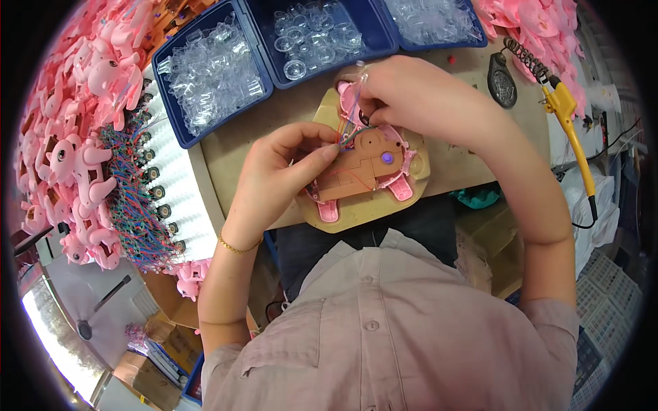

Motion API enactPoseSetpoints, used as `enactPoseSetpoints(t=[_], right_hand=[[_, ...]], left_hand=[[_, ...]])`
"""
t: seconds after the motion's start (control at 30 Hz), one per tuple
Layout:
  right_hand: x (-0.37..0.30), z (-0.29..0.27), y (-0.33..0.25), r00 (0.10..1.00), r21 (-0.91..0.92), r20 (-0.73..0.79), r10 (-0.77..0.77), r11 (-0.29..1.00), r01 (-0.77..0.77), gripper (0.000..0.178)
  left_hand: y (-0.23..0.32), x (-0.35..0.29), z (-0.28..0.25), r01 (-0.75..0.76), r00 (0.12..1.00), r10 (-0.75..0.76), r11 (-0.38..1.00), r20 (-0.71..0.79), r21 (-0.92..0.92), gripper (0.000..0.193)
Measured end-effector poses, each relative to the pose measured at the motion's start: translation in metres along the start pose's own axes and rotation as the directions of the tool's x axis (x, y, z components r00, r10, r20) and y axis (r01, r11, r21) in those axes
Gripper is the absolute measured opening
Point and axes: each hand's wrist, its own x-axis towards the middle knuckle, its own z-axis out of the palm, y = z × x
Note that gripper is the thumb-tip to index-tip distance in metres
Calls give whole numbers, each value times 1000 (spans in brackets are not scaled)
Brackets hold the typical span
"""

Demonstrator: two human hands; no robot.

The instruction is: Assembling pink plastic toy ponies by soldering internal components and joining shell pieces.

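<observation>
A pink toy animal shell [330,209] lies in a yellowish, board-like holder [322,222] on the table before me. Inside the shell sits an orange-brown plastic housing [356,164] with a purple knob [387,158]. Thin coloured wires [348,125] run from the housing towards the shell's upper end. My left hand [277,161] pinches these wires between thumb and forefinger. Over the shell's upper part, my right hand [397,89] is closed with its fingertips curled down. A dark round part shows under them, but what they grip is hidden. A small clear plastic piece [360,71] shows beside its knuckles.
Blue bins [266,67] of clear plastic parts stand along the far side. Pink toy shells [75,164] pile up at left, beside bundled wires with round black parts [140,198]. A yellow-handled soldering iron [574,127] and its coil stand [502,85] are at right.
</observation>
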Motion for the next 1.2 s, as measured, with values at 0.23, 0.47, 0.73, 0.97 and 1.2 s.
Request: enactPoseSetpoints(t=[0.23, 0.47, 0.73, 0.97, 1.2], right_hand=[[-64, 40, -42, 840, 24, -458, -290, 941, 337, 18], [-67, 71, -26, 778, -38, -583, -236, 964, 264, 28], [-88, 49, -21, 890, 990, 8, 457, 119, -70, 26], [-100, 28, -32, 935, 953, -49, 352, 296, -61, 9], [-106, 34, -25, 887, 660, -282, 364, 745, -96, 9]], left_hand=[[5, -4, 3, 20, 998, -21, 1000, -54, -2, 20], [-12, -34, 31, -436, 694, 713, 312, 95, 844, 23], [-36, -50, 55, -351, 698, 715, 286, 45, 892, 39], [-11, -26, 65, -312, 692, 721, 250, 39, 917, 39], [-30, -36, 46, -482, 599, 796, 272, 87, 833, 26]])
